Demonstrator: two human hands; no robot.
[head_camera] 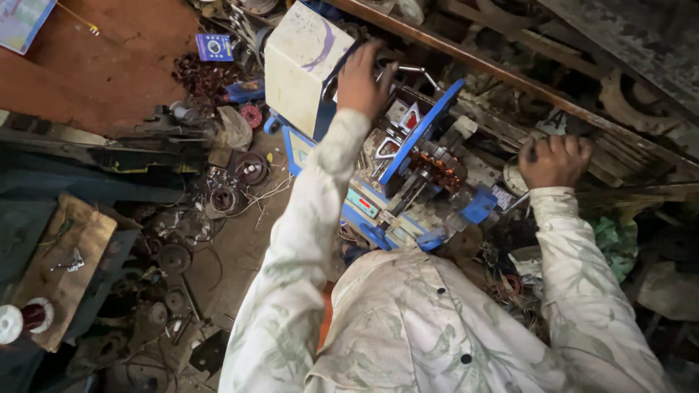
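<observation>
A: Head view, looking straight down. What has the left hand [364,81] got?

B: It rests on top of the blue metal-framed winding machine [408,167], fingers curled loosely over small metal parts just beside the cream-coloured box-shaped housing [302,65]. Whether it actually pinches anything, I cannot tell; the fingertips are hidden.

A: And the right hand [555,160]?

B: At three o'clock from the machine, closed in a fist around a dark handle. Knuckles up. The handle itself is almost wholly covered, so its shape stays unclear.

A: Where does the machine sit?

B: Centre of frame, tilted toward one o'clock, just ahead of the person's chest. At its middle is a copper-coloured wire coil [440,167] between the blue arms. A small panel with a red display [362,203] faces the wearer on the near edge.

A: Surroundings?

B: Cluttered. At nine o'clock from the machine, dark round metal motor parts [251,169] and loose wire lie on the dirt floor. At ten o'clock a small blue printed card [214,46] lies on reddish ground. At seven o'clock, far corner, a spool of dark red wire with white ends [25,319] rests on a worn brown board [65,255]. A long rusty wooden beam [510,73] runs diagonally behind both hands. Both sleeves are pale, leaf-patterned cloth.
</observation>
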